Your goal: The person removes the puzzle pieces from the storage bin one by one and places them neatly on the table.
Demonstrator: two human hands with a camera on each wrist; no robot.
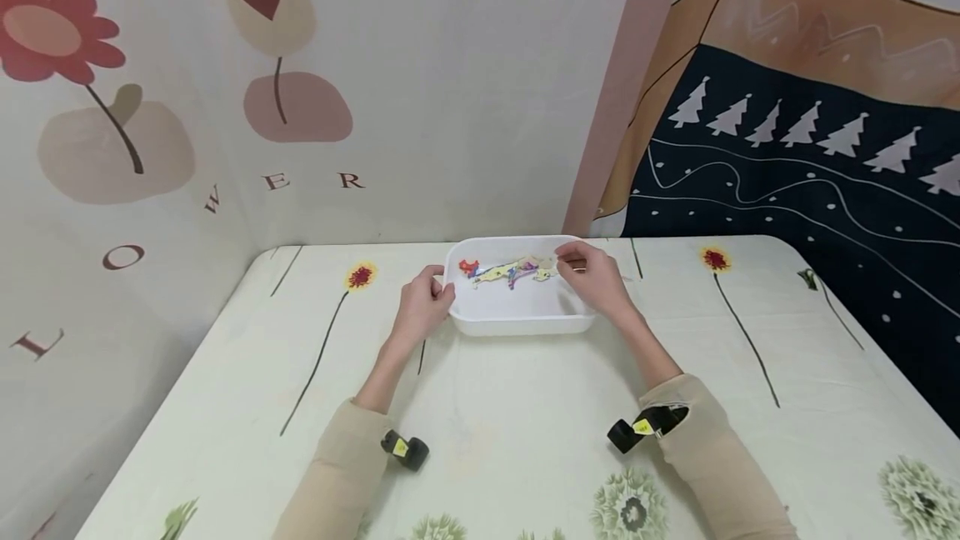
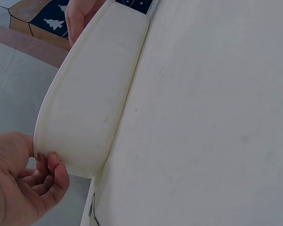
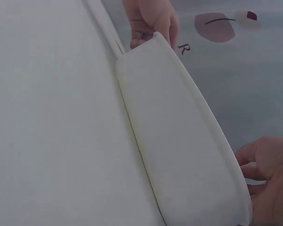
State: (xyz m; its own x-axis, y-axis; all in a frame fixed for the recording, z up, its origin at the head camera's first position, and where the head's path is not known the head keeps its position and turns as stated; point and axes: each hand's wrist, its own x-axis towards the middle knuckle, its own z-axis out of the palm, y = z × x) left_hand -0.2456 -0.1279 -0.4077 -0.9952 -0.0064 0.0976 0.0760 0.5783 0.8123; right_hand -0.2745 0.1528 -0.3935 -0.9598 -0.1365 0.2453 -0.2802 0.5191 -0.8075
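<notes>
A white plastic basin (image 1: 525,327) stands near the far edge of the table. Inside it lies a small heap of colourful pieces (image 1: 495,273), with red, yellow, blue and purple parts. My left hand (image 1: 424,303) grips the basin's left rim, fingers curled at the corner, as the left wrist view also shows with the left hand (image 2: 31,183). Over the basin's right side reaches my right hand (image 1: 592,277), its fingertips bent down beside the pale end of the heap. In the right wrist view the wall hides the right hand's (image 3: 273,176) fingertips; I cannot tell whether they pinch a piece.
A pale cloth with printed flowers covers the table (image 1: 510,423). Behind it hangs a light curtain (image 1: 450,107) with printed flowers and letters, and a dark cloth (image 1: 787,173) with white trees at the right. Black wrist cameras (image 1: 405,450) sit on both sleeves.
</notes>
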